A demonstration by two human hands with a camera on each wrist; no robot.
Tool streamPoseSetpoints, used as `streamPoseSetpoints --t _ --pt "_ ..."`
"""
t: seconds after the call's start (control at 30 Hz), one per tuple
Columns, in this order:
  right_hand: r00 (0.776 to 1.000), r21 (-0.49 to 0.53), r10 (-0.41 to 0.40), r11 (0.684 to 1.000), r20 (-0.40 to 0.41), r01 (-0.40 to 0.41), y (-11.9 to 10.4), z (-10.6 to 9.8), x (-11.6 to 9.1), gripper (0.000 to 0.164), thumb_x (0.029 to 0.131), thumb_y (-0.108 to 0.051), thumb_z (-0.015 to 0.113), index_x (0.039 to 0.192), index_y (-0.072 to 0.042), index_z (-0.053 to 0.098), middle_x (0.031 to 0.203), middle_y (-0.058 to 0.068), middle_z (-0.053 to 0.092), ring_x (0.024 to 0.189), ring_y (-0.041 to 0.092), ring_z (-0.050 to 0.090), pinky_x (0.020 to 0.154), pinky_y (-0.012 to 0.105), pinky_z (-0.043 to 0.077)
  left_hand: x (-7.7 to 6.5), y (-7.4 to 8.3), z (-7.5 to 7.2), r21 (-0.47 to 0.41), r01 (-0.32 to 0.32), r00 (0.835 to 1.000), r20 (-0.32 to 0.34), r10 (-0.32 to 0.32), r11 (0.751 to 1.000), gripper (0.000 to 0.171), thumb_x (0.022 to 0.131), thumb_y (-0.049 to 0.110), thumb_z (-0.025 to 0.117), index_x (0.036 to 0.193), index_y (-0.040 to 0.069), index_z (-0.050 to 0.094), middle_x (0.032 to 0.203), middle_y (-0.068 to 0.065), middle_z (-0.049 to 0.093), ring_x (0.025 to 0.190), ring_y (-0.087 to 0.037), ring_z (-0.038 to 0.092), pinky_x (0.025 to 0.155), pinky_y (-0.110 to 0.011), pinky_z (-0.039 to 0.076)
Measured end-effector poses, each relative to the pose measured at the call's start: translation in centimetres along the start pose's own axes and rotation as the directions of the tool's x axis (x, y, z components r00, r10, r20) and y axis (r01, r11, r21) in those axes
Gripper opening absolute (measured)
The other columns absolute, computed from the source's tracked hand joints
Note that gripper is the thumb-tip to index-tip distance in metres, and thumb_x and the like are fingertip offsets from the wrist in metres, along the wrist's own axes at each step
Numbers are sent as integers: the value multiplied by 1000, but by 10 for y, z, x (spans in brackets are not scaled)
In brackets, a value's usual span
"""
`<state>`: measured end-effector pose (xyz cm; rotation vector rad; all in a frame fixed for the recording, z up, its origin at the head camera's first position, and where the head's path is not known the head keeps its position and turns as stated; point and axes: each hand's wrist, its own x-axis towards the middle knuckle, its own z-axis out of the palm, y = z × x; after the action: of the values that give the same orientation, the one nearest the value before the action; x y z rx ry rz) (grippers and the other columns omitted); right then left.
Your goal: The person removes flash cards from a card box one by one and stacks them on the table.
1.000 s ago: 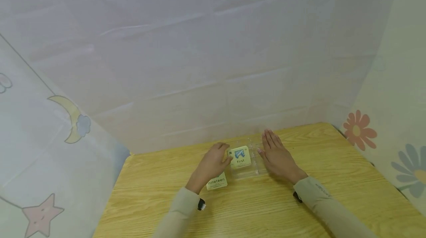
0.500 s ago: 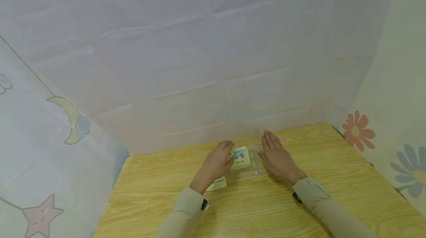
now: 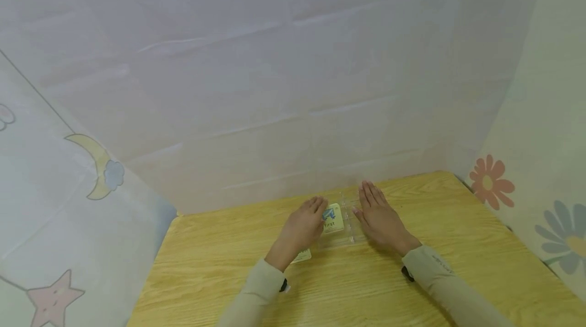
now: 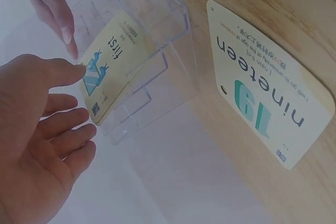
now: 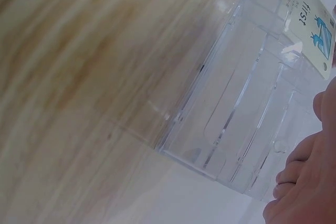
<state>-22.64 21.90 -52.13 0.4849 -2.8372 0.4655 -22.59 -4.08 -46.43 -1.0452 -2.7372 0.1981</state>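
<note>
A yellow card printed "first" (image 4: 113, 59) leans in a clear stepped plastic holder (image 5: 236, 114). At the card's top edge is the thumb of my left hand (image 3: 303, 225); in the left wrist view the thumb tip overlaps that edge, with the other fingers loosely bent beside it. Whether the thumb touches the card I cannot tell. My right hand (image 3: 382, 220) lies with straight fingers at the right side of the holder. A second card, "nineteen" (image 4: 268, 87), lies flat on the table in front of the holder, partly hidden by my left arm in the head view.
The wooden table (image 3: 206, 271) ends at a pale wall sheet (image 3: 256, 103) just behind the holder. Side sheets bear a moon (image 3: 93, 161), a star (image 3: 55, 299) and flowers (image 3: 491, 182).
My left hand has moved to the right and covers more of the "first" card and of the "nineteen" card. The right hand has stayed almost still.
</note>
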Motion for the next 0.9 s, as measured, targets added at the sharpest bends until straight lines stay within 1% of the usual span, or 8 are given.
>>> streamPoseSetpoints --t 0.17,0.27,0.37,0.53,0.63,0.77,0.9 --pt "1000 -8 0 1000 -13 0 0 2 0 72 115 -39 38 162 12 18 173 31 12 162 49 13 132 63 17 2 4 5 60 -7 1000 6 6 998 60 110 34 58 162 10 41 167 -8 44 155 -21 44 128 -35 38" --pt "1000 -13 -2 1000 -21 1 0 2 0 72 115 -38 40 162 12 20 173 32 15 162 49 15 132 64 18 4 7 7 70 -8 1000 -4 8 998 59 110 33 57 162 9 41 166 -8 45 155 -21 44 128 -35 37" --pt "1000 -16 0 1000 -20 0 0 1 0 72 115 -38 40 162 13 20 173 32 14 162 50 15 132 64 18 5 9 9 82 -9 1000 -10 10 997 59 110 33 56 162 9 41 166 -9 45 155 -21 44 127 -34 39" --pt "1000 -16 6 1000 -5 -6 0 0 0 72 115 -38 39 162 13 19 173 31 10 163 48 12 132 63 17 4 12 12 79 -8 1000 -8 9 997 61 110 33 57 162 6 40 166 -11 45 155 -23 43 128 -34 38" --pt "1000 -15 5 1000 -8 -5 -1 0 1 72 115 -37 39 162 13 19 173 31 11 163 47 11 132 63 17 4 13 14 71 -4 1000 -16 6 997 63 109 34 59 161 5 41 165 -12 46 155 -24 44 128 -36 37" --pt "1000 -16 6 1000 -16 -7 -2 -1 1 71 115 -36 41 161 13 21 173 32 14 163 47 12 132 63 18 5 14 16 67 -1 1000 -29 3 998 63 108 34 61 161 4 42 164 -12 47 154 -24 45 127 -37 39" --pt "1000 -19 8 1000 -14 -9 -2 -2 1 71 114 -35 42 161 14 21 173 31 13 163 48 13 132 64 19 6 15 18 67 -1 1000 -25 3 998 63 108 33 60 161 4 41 165 -12 46 154 -24 44 127 -37 39"
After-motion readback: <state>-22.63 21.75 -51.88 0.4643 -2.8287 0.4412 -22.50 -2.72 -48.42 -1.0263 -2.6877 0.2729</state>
